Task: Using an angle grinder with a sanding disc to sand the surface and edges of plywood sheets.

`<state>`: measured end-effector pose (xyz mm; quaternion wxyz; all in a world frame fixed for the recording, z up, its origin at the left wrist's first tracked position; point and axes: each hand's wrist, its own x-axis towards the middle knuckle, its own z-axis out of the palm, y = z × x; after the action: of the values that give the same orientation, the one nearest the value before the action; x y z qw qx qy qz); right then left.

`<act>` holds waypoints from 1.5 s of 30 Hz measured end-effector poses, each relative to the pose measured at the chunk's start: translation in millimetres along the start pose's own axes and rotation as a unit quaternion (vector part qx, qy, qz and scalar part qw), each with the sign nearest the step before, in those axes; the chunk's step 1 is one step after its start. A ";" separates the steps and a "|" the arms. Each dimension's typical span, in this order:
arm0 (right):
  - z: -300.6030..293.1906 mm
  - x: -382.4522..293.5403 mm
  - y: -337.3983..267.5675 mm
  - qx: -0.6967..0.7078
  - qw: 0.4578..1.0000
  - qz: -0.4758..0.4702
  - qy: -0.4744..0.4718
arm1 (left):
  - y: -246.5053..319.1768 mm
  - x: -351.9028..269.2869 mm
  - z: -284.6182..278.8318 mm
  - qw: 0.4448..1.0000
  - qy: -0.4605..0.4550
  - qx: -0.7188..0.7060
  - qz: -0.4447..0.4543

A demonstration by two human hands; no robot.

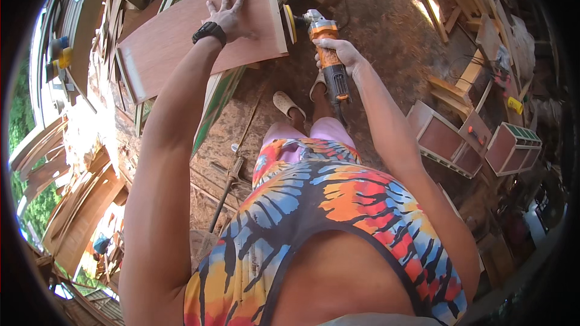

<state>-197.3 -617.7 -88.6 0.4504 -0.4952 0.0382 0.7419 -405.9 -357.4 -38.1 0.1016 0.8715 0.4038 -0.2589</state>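
Note:
My left hand (225, 19), with a dark watch (209, 32) on its wrist, rests flat with fingers spread on a reddish plywood panel (176, 59). A pale wood strip (275, 13) runs along the panel's right edge. In my right hand (339, 52) is an orange and black angle grinder (330, 59), its fingers wrapped round the body. The grinder's round yellow-rimmed pad (290, 24) faces the strip edge-on, close beside it; whether they touch I cannot tell. A cord hangs from the tool's rear end.
Under the panel are green-sided frames (222, 99). Panelled wooden boxes (444, 140) lie at the right, near timber offcuts (469, 72). A long-handled tool (226, 190) lies on the dusty floor by my feet. Stacked boards (86, 217) fill the left side.

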 end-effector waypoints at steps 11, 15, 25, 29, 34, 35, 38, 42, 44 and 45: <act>11.4 16.9 -31.3 -0.032 0.999 -0.010 -0.017 | 3.1 -3.1 -4.7 1.000 -0.006 -0.015 0.004; 9.8 6.6 -17.2 -0.032 0.999 0.012 -0.005 | 3.4 -3.0 -4.4 1.000 -0.008 -0.007 -0.005; 5.0 -22.0 36.1 -0.021 0.998 0.046 0.030 | 1.5 -3.0 -2.9 1.000 -0.005 -0.007 -0.013; 4.7 -31.8 42.6 -0.014 0.998 0.054 0.026 | -0.9 -2.1 -1.2 1.000 0.014 0.016 -0.006; 7.7 -37.1 45.4 -0.005 0.999 0.044 0.026 | 0.9 -2.4 -3.9 1.000 0.000 -0.010 -0.018; 8.3 -37.8 46.4 -0.010 0.998 0.042 0.034 | 1.4 -2.6 -4.5 1.000 -0.004 -0.010 -0.016; 8.2 -40.2 50.5 -0.021 0.998 0.041 0.044 | 2.2 -3.2 -5.2 1.000 0.000 -0.006 -0.018; 8.3 -42.3 58.1 -0.030 0.997 0.041 0.063 | 2.1 -2.5 -4.4 1.000 -0.002 -0.007 -0.019; 8.6 -43.4 61.8 -0.020 0.998 0.041 0.050 | 1.9 -2.1 -4.1 1.000 -0.002 -0.011 -0.015; 8.8 -44.0 63.5 -0.017 0.997 0.046 0.064 | 1.9 -2.3 -4.0 1.000 0.002 -0.009 -0.017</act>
<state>-243.8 -678.6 -75.0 0.4039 -0.5470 0.0771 0.7292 -404.2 -358.6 -33.6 0.1042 0.8642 0.4212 -0.2548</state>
